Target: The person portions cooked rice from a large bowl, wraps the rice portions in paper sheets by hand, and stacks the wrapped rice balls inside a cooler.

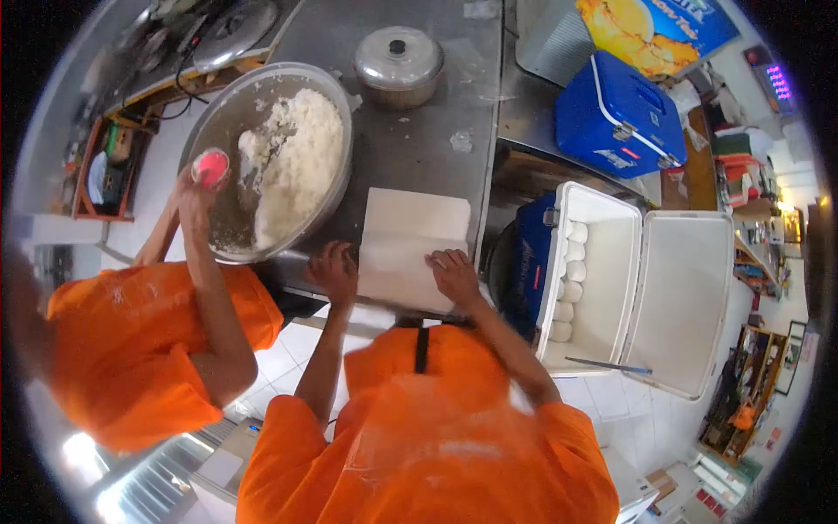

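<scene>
Your right hand point(452, 272) lay on paper point(407, 253), fingers slightly spread; your left hand point(334, 269) sat at paper's left edge, grip unclear.

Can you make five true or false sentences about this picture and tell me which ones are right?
1. The person's right hand touches the paper. True.
2. The pot has no lid. False: the lid is on.
3. The basin holds white rice-like food. True.
4. Both coolers are shut. False: the cooler nearer the person stands open, with white rolls inside.
5. The co-worker's shirt is green. False: it is orange.
</scene>
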Demonstrator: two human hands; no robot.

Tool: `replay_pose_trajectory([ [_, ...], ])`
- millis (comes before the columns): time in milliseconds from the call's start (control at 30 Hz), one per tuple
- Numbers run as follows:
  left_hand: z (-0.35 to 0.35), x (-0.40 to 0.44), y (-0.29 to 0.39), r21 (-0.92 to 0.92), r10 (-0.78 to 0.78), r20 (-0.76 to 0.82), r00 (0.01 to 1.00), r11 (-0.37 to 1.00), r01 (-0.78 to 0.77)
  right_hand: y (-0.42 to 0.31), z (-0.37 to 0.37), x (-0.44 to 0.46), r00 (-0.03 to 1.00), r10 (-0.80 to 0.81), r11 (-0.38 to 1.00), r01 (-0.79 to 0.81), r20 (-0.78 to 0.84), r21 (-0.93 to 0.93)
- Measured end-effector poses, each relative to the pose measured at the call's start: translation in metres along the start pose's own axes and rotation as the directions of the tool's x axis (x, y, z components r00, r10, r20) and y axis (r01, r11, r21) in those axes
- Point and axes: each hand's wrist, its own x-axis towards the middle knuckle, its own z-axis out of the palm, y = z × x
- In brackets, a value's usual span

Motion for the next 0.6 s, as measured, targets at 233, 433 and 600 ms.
replay_pose_trajectory([
  [233, 0.047, -0.003, 0.062, -0.626, 0.220, 0.275, 0.936, 0.780, 0.001, -0.009, 0.018, 0.008, 0.706, 0.670, 0.337, -0.564, 0.228, 0.754],
  [433, 0.047, 0.047, 0.036, -0.338, 0.218, 0.422, 0.880, 0.938, -0.071, 0.010, -0.004, 0.045, 0.841, 0.540, 0.830, -0.528, -0.021, 0.181],
  [600, 0.070, 0.027, 0.021, -0.130, 0.572, 0.450, 0.686, 0.802, -0.583, 0.036, 0.040, 0.014, 0.942, 0.294, 0.936, -0.317, 0.161, 0.150],
])
